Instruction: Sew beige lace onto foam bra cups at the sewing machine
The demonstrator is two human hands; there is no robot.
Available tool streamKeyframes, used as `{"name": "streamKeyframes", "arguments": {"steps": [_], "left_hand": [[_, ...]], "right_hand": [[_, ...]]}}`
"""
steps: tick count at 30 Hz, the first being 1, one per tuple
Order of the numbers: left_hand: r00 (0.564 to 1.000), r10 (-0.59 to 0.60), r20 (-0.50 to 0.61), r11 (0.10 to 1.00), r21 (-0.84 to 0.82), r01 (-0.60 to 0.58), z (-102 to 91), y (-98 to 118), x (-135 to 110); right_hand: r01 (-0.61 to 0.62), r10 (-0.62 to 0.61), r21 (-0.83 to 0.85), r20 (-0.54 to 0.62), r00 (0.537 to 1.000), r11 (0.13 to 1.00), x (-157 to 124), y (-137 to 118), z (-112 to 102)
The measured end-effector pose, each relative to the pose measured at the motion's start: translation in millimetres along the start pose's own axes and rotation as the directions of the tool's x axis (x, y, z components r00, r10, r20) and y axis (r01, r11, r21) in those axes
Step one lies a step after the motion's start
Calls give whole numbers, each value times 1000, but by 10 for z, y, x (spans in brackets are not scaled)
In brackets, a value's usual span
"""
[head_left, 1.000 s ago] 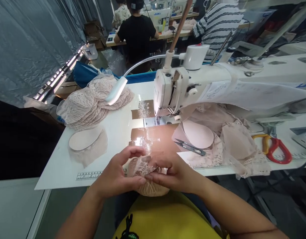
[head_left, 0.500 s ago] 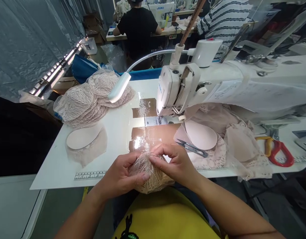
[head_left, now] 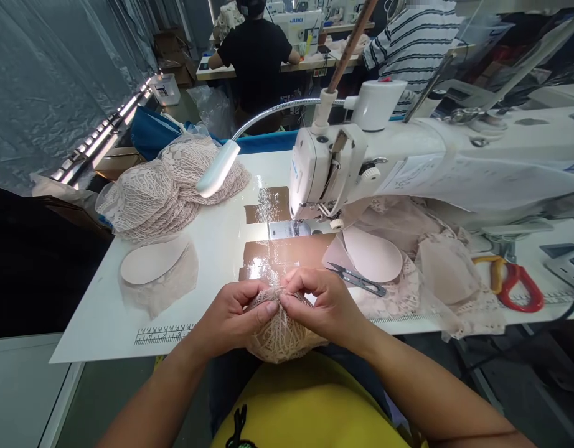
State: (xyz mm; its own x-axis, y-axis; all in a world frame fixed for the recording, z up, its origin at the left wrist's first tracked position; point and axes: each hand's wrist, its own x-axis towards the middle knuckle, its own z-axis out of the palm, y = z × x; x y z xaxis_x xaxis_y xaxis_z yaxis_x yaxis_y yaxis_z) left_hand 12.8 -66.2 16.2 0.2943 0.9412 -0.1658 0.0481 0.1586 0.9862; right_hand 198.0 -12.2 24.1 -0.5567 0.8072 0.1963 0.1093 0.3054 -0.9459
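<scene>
A beige lace bra cup (head_left: 283, 339) is held over my lap at the table's front edge, its rounded side toward me. My left hand (head_left: 238, 314) grips its upper left edge, thumb lying on the lace. With thumb and forefinger, my right hand (head_left: 317, 305) pinches the upper edge near the middle, close to the left fingertips. The fingers hide part of that edge. Just beyond the right hand lie dark thread snips (head_left: 357, 279) beside a smooth pale pink cup pad (head_left: 373, 255).
A white sewing machine (head_left: 324, 168) stands ahead, with a lamp (head_left: 219, 168) on a bent neck. Stacked lace cups (head_left: 151, 193) lie back left, a pale pad on mesh (head_left: 151, 261) nearer. Lace fabric (head_left: 448, 267) and red-handled scissors (head_left: 520, 289) lie right. Two people sit beyond.
My left thumb has slid up along the lace toward the edge, closer to my right fingertips. The right hand keeps its pinch. The whole view has shifted slightly.
</scene>
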Motion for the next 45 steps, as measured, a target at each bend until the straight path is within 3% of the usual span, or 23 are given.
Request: {"name": "streamKeyframes", "arguments": {"steps": [4, 13, 17, 23, 28, 34, 36, 38, 40, 41, 42, 43, 44, 45], "left_hand": [[999, 26, -21, 998, 52, -25, 6, 27, 0], [999, -8, 33, 1000, 21, 8, 0, 53, 47], [999, 29, 25, 999, 26, -30, 13, 53, 81], [990, 30, 137, 999, -48, -24, -17, 36, 110], [998, 8, 62, 991, -137, 0, 36, -28, 138], [991, -50, -121, 962, -274, 15, 146, -38, 178], [960, -120, -255, 952, -305, 38, 33, 43, 139], [865, -144, -480, 969, -246, 24, -182, 171, 69], [677, -49, -735, 998, -65, 2, -431, 314, 4], [564, 50, -824, 997, 73, 18, -538, 375, -7], [487, 177, -855, 968, 242, 73, -616, 419, 6], [472, 317, -823, 895, 424, 140, -658, 441, 50], [516, 445, -732, 776, 603, 187, -659, 437, 128], [606, 531, -592, 619, 759, 201, -619, 408, 238]], "right_hand": [[-72, 72, 4, 7, 997, 997, -3, -8, -27], [-32, 30, -58, -26, 999, 998, -10, 31, -44], [-101, 102, 125, -3, 995, 987, 17, 44, -76], [-168, 131, 378, 123, 984, 910, 33, 35, -130], [-204, 142, 504, 158, 977, 839, 53, 65, -123], [-251, 195, 542, 160, 968, 802, 101, 127, -150], [-263, 223, 507, 140, 965, 821, 107, 154, -250], [-253, 239, 432, 87, 967, 866, 95, 196, -403], [-235, 245, 332, 12, 969, 914, 62, 253, -571], [-229, 246, 286, -27, 969, 931, 42, 282, -647], [-227, 248, 247, -59, 967, 942, 23, 308, -711], [-231, 253, 213, -82, 964, 949, 10, 325, -761], [-238, 258, 177, -97, 961, 955, 6, 332, -797], [-248, 262, 130, -103, 960, 960, 13, 327, -819]]}}
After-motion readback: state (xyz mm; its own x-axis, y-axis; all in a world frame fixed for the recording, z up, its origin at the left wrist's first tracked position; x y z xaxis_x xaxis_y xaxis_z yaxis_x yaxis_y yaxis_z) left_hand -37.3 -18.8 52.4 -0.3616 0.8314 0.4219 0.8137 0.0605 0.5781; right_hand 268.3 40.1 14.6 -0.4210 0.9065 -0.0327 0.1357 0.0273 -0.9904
